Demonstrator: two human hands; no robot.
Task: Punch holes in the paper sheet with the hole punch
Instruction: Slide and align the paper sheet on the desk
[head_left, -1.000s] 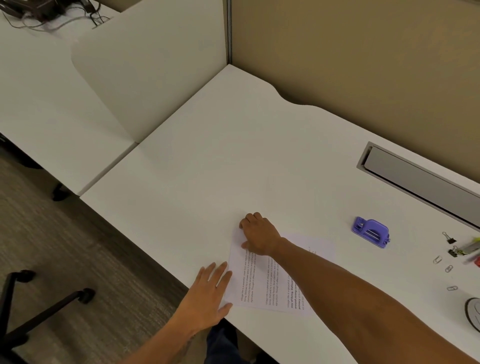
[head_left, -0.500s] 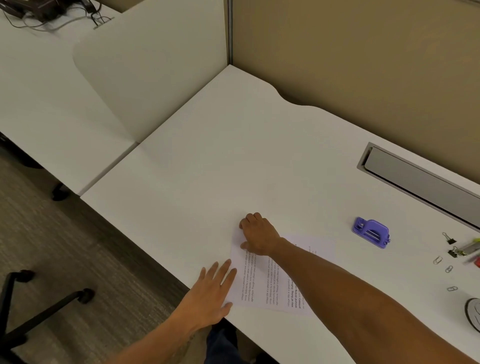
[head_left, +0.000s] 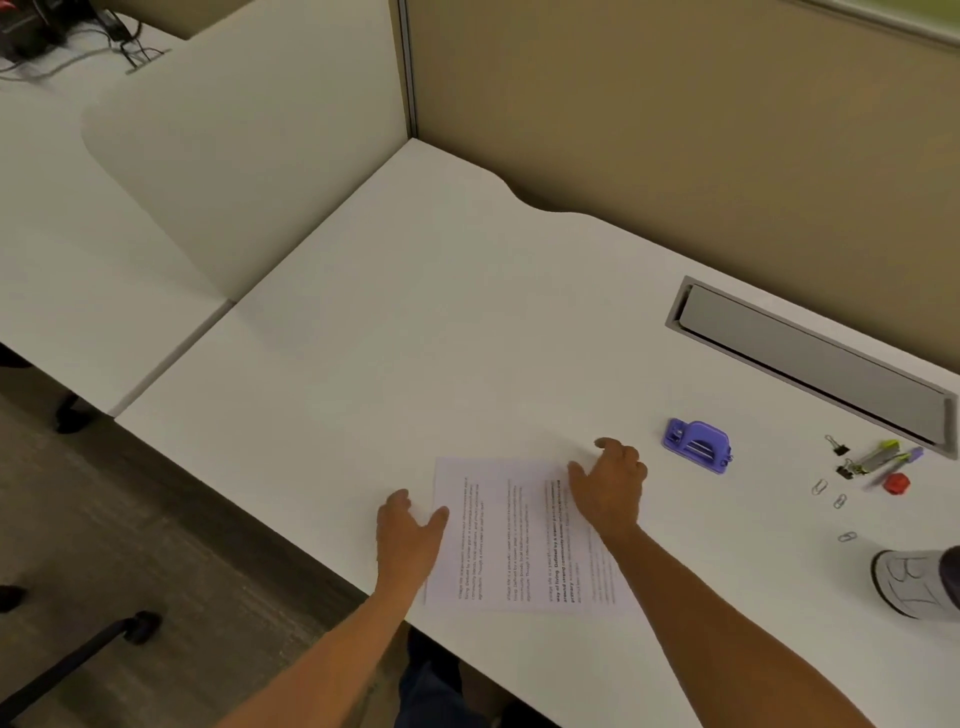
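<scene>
A printed paper sheet (head_left: 511, 535) lies flat near the front edge of the white desk (head_left: 415, 338). My left hand (head_left: 410, 535) rests at the sheet's left edge, fingers apart, thumb on the paper. My right hand (head_left: 610, 488) hovers over the sheet's far right corner with fingers spread and curled, holding nothing. A purple hole punch (head_left: 698, 446) stands on the desk a short way to the right of my right hand, apart from it.
Binder clips (head_left: 837, 446), paper clips (head_left: 821, 486), a highlighter (head_left: 878, 456) and a small red object (head_left: 896, 483) lie at the right. A white tape roll (head_left: 909, 582) sits at the right edge. A grey cable tray (head_left: 810, 358) runs along the back. Chair legs (head_left: 78, 654) stand on the floor, lower left.
My right hand left the sheet's far left corner and moved right, toward the hole punch. The whole sheet now shows flat. My left hand shifted slightly along the left edge.
</scene>
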